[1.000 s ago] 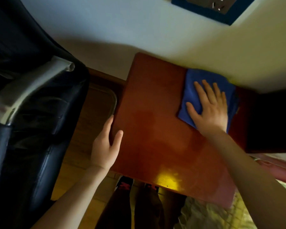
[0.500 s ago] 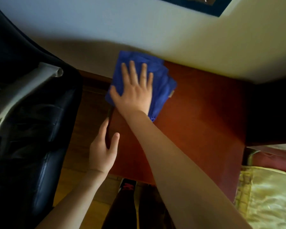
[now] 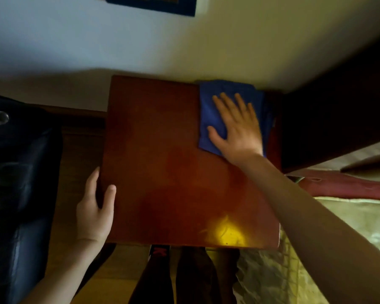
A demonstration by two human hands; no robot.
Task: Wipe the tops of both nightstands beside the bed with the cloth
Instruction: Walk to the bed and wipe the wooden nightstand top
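A reddish-brown wooden nightstand (image 3: 162,172) fills the middle of the view, its top bare and glossy with a yellow glare near the front edge. A folded blue cloth (image 3: 208,115) lies on its far right corner, against the wall. My right hand (image 3: 237,128) presses flat on the cloth with fingers spread. My left hand (image 3: 96,207) grips the nightstand's left edge near the front, thumb on top.
A black leather chair (image 3: 18,183) with a metal armrest stands close on the left. The bed with a yellowish cover (image 3: 349,227) and a red pillow (image 3: 347,187) lies to the right. A dark headboard (image 3: 338,106) rises at the far right. My legs stand before the nightstand.
My right hand has swept the cloth from the far left corner back to the far right corner. My left hand stays on the left edge.
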